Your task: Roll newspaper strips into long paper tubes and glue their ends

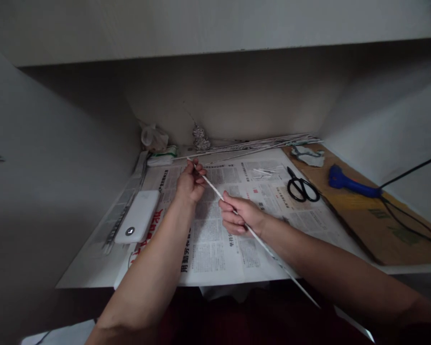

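Observation:
A long thin rolled-paper stick runs slantwise between my hands, its near end passing over the table's front edge towards my body. My left hand pinches it close to its far tip. Further down its length, my right hand is wrapped around it with the fingers curled. Both hands are above a newspaper sheet that covers the tabletop. More thin paper sticks lie in a bundle along the back wall.
Black-handled scissors and short white paper pieces lie to the right. A blue glue gun with a black cord rests on cardboard. A white power bank is at left. A small woven paper piece stands at the back.

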{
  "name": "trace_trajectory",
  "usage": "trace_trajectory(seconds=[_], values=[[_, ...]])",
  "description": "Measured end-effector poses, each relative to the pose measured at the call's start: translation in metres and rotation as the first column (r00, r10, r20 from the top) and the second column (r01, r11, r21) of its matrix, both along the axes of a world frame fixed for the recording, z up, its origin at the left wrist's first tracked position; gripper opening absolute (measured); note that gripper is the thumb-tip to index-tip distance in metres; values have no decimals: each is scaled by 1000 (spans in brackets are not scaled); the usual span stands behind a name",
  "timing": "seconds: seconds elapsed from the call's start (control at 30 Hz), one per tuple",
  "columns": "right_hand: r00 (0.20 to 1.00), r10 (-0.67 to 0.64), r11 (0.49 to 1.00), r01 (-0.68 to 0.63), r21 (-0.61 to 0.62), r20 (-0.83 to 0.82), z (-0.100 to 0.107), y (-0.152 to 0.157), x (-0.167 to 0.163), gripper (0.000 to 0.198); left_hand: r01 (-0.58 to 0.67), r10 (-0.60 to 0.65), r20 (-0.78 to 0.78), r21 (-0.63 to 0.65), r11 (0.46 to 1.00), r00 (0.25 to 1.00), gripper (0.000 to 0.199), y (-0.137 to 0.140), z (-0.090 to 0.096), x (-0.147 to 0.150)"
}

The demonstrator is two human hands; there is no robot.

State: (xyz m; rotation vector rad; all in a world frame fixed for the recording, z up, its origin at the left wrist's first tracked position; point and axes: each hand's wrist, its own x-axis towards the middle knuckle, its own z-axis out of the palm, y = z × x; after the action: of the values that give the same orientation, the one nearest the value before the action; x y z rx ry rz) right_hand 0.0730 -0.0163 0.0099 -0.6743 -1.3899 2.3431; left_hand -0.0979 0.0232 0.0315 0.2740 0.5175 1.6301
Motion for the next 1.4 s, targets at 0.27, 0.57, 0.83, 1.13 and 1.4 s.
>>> trace_trajectory(seconds=[0.27,0.57,0.83,1.13,1.4], values=[[975,-201,962,178,209,95,-2,0,-2,52,-58,61,-48,56,997,997,26,2,-1,-3],[991,-91,995,86,-49,-98,-4,7,1,37,24,-23,-7,112,993,1000,25,-2,1,2],[945,-203,927,102,360,255,1,4,4,54,-167,164,-121,-14,986,979,27,2,3,-9],[827,-455,507,-65,859,331,1,0,7,43,-276,255,-210,-80,958,944,28,6,2,-14],[997,72,996,-73,41,23,-6,-6,-4,41,-66,59,92,79,995,994,27,3,2,-26]])
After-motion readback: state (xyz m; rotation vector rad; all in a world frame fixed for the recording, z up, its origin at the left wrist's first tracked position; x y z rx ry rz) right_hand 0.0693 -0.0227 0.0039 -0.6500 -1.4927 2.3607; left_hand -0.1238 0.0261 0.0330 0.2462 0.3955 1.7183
